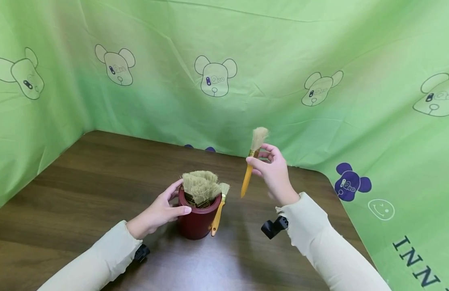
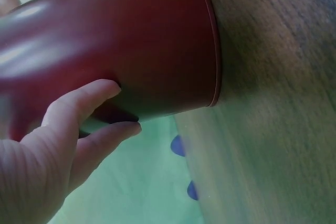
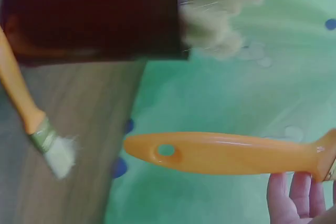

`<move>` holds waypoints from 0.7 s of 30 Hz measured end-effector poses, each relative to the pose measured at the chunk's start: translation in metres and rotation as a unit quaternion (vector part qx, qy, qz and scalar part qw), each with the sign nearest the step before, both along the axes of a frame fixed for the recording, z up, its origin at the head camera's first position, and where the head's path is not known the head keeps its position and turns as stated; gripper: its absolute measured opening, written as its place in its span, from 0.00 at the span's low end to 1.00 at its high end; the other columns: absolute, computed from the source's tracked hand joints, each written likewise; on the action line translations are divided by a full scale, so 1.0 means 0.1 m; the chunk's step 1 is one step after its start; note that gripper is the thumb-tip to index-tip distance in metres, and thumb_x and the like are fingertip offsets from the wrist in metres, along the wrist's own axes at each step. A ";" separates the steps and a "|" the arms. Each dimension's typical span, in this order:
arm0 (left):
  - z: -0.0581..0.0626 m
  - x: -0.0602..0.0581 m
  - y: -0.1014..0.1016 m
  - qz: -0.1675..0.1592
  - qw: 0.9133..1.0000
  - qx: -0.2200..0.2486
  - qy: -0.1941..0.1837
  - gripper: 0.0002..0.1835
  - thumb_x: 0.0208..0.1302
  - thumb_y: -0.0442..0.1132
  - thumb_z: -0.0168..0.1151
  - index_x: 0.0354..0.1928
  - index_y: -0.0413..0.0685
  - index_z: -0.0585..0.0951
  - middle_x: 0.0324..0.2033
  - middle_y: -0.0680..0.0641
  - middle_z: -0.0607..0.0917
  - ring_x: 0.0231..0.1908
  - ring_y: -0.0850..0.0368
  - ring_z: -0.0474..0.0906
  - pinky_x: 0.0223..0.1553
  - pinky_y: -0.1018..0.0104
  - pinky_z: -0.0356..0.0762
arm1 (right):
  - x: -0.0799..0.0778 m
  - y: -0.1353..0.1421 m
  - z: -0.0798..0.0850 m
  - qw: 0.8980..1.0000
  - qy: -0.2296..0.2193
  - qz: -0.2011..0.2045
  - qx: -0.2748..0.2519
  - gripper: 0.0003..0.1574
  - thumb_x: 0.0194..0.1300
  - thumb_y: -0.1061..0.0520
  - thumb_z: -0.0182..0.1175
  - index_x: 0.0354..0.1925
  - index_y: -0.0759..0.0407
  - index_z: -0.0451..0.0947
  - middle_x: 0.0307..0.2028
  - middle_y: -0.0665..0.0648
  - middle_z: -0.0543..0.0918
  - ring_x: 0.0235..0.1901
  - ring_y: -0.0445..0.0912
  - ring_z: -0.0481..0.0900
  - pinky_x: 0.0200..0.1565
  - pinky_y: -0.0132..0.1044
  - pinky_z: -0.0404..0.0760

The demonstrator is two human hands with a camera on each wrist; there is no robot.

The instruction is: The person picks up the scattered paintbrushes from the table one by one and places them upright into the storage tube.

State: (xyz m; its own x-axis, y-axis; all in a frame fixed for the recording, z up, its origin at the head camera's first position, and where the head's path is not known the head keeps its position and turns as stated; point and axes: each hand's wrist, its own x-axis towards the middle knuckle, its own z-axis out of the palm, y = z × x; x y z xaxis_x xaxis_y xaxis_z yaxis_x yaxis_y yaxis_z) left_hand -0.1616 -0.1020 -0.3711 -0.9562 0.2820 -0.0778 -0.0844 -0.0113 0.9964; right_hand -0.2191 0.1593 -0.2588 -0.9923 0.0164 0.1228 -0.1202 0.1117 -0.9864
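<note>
In the head view a dark red cylindrical pot [image 1: 196, 224] stands on the table, packed with several paintbrushes [image 1: 200, 186], their pale bristles upward. My left hand [image 1: 162, 208] holds the pot near its rim, thumb in front and fingers along the left side. To the right, my right hand [image 1: 273, 171] grips a paintbrush [image 1: 248, 178] just below its bristles. That brush is raised above the table, bristles up, its orange handle [image 3: 226, 153] pointing down. Beside the pot's right side lies another orange-handled paintbrush [image 1: 218, 214], whose bristles show in the right wrist view.
Brown wood-grain table [image 1: 101, 182] surrounds the pot. Behind it and along both sides hangs a green cloth [image 1: 166, 93] printed with bear heads. Black wrist devices sit at both cuffs, the right one [image 1: 274, 227] extending beside the sleeve.
</note>
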 end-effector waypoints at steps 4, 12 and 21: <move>0.00 0.00 0.01 0.000 1.000 0.000 -0.003 0.48 0.59 0.33 0.66 0.75 0.46 0.47 0.66 0.26 0.55 0.57 0.33 0.69 0.41 0.55 0.77 | 0.05 -0.08 0.13 0.999 0.018 0.029 -0.011 0.36 0.59 0.67 0.60 0.64 0.66 0.59 0.44 0.56 0.70 0.37 0.41 0.76 0.40 0.33 0.80; -0.01 0.00 0.01 -0.002 1.000 0.006 -0.002 0.48 0.59 0.33 0.66 0.75 0.46 0.47 0.66 0.26 0.55 0.57 0.34 0.69 0.41 0.55 0.77 | 0.19 -0.33 0.22 0.995 0.054 0.041 -0.070 0.34 0.56 0.73 0.59 0.61 0.65 0.61 0.40 0.53 0.70 0.35 0.41 0.75 0.37 0.33 0.80; -0.01 0.00 0.00 -0.003 1.000 0.011 -0.002 0.49 0.58 0.34 0.66 0.75 0.47 0.47 0.66 0.26 0.54 0.57 0.35 0.69 0.39 0.57 0.77 | 0.37 -0.51 0.24 0.990 0.063 0.078 -0.097 0.32 0.53 0.74 0.59 0.56 0.64 0.63 0.39 0.52 0.72 0.35 0.41 0.75 0.38 0.33 0.80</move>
